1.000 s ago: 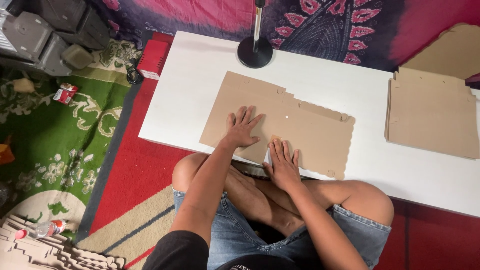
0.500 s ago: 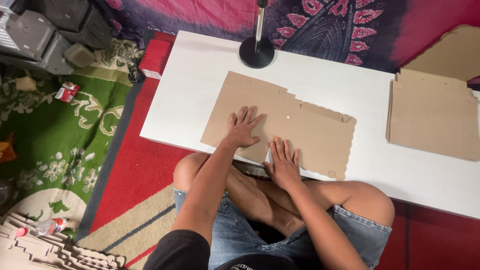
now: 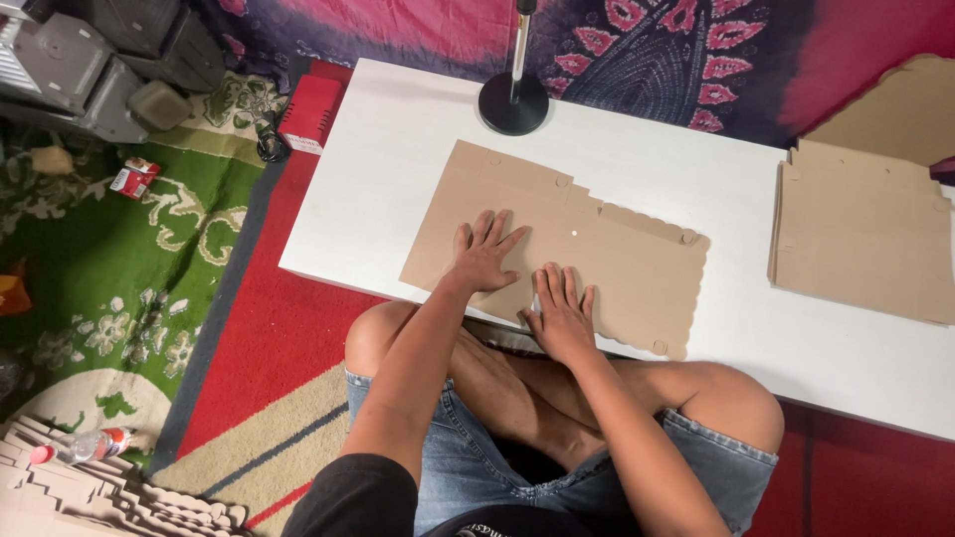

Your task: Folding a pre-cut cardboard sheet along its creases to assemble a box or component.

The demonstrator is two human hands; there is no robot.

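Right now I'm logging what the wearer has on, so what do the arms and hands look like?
Both arms are bare from the short black sleeve down. The left hand and right hand wear no gloves, and no rings, watch or bracelets show. Below the arms are blue denim shorts with frayed hems.

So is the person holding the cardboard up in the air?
No, the cardboard lies flat on the white table under both hands.
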